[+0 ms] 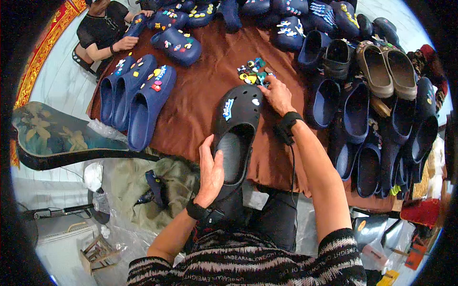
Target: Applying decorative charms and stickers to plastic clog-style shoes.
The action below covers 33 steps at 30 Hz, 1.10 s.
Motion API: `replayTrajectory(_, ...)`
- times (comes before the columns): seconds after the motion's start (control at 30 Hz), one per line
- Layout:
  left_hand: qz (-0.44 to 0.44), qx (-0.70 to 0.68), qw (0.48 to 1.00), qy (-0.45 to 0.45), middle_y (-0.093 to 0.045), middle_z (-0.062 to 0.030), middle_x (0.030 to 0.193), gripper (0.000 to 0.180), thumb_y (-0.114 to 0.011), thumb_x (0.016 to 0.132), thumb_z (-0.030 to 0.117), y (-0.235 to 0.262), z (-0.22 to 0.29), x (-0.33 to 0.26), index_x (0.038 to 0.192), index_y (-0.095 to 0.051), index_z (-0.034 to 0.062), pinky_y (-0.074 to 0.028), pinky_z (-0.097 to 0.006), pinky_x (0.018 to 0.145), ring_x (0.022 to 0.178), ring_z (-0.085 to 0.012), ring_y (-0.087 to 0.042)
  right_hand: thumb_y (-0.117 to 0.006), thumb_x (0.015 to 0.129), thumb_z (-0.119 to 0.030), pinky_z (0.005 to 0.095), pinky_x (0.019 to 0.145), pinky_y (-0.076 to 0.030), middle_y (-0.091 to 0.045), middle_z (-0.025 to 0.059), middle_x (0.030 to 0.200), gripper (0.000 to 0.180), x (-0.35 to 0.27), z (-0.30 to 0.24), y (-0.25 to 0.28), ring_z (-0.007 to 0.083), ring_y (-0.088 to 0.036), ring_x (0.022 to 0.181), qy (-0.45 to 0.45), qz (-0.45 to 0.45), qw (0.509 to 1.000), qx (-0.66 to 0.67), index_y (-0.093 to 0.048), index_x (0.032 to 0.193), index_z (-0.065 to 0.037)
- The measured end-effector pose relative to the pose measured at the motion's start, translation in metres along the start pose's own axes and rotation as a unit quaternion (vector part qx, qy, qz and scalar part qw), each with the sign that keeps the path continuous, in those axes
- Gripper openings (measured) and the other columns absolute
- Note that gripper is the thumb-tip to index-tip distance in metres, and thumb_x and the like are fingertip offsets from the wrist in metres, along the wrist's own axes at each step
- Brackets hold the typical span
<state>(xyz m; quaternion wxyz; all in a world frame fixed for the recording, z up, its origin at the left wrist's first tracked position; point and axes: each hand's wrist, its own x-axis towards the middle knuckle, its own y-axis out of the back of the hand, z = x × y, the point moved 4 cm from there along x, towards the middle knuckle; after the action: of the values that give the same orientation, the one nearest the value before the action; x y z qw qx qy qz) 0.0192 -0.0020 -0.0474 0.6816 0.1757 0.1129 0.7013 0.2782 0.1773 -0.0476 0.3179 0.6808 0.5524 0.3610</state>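
Black clog (242,116), centre frame | left hand (211,172) clamped on its side | right hand (277,95) at toe, beside charms (255,72), upper centre; finger closure: cannot tell

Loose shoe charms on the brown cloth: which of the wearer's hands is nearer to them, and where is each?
Right. The right hand is at the near right edge of the loose shoe charms; the left hand, farther off, holds the black clog by its left side.

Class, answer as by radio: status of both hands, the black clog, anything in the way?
Left hand against left side of black clog. Right hand by charm pile, contact unclear. Clog wears two charms. Possible snag: dark cable below right wristband.
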Motion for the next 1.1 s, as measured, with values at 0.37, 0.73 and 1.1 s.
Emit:
replayTrajectory(0.37, -0.061, -0.014, 0.997, -0.044, -0.049, -0.0182, 0.135, 0.051, -0.059, 0.095, 0.018, -0.005, 0.007, 0.027, 0.14, -0.043, 0.0012, -0.037, -0.041, 0.108, 0.126, -0.0329, -0.049, -0.063, 0.093, -0.019, 0.0346, 0.065, -0.053, -0.068, 0.0123, 0.08, 0.026, -0.006, 0.048, -0.002, 0.018, -0.067, 0.07, -0.062, 0.009, 0.942, 0.329, -0.067, 0.101, 0.005)
replayTrajectory(0.73, -0.144, 0.05, 0.962, -0.228, -0.059, -0.0171, 0.123, 0.037, -0.052, 0.099, 0.031, -0.013, -0.005, 0.114, 0.123, -0.058, 0.0033, -0.041, -0.043, 0.103, 0.118, -0.0345, -0.054, -0.062, 0.095, -0.017, 0.0346, 0.063, -0.052, -0.071, 0.0118, 0.085, 0.022, -0.012, 0.048, 0.016, 0.0194, -0.065, 0.069, -0.081, 0.001, 0.963, 0.258, -0.068, 0.104, 0.002)
replayTrajectory(1.1, -0.123, 0.076, 0.962, -0.233, -0.059, -0.018, 0.125, 0.04, -0.052, 0.098, 0.031, -0.019, -0.012, 0.111, 0.127, -0.056, 0.0033, -0.04, -0.044, 0.105, 0.119, -0.0363, -0.053, -0.075, 0.082, -0.025, 0.047, 0.082, -0.05, -0.065, 0.0169, 0.113, 0.028, 0.038, 0.009, 0.009, 0.0371, -0.064, 0.105, 0.101, -0.076, 0.992, 0.023, -0.071, 0.104, -0.01)
